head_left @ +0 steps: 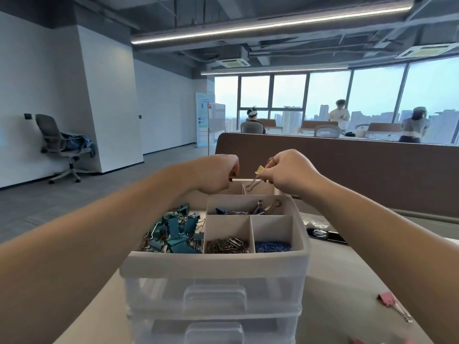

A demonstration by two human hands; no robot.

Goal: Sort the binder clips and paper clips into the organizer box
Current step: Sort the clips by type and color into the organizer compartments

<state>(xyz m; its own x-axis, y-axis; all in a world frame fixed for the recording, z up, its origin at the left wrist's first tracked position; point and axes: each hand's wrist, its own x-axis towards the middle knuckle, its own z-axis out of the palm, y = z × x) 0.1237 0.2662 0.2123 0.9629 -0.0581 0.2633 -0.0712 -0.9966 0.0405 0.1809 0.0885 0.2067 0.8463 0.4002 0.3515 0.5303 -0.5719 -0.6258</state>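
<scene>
Yellow wire-handled binder clip (260, 170) is pinched by right hand (285, 171) over white plastic organizer box (216, 263) at 12 o'clock. Left hand (218, 173) is curled alongside; grip undetermined.

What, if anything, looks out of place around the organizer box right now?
A pink binder clip lies loose on the table right of the organizer box, unsorted, while the right hand holds a yellow binder clip over a rear compartment.

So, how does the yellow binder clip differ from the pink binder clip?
The yellow binder clip is pinched by the right hand; the pink binder clip lies untouched. The yellow one hangs over the organizer box; the pink one is on the table, outside it. Both have wire handles.
</scene>
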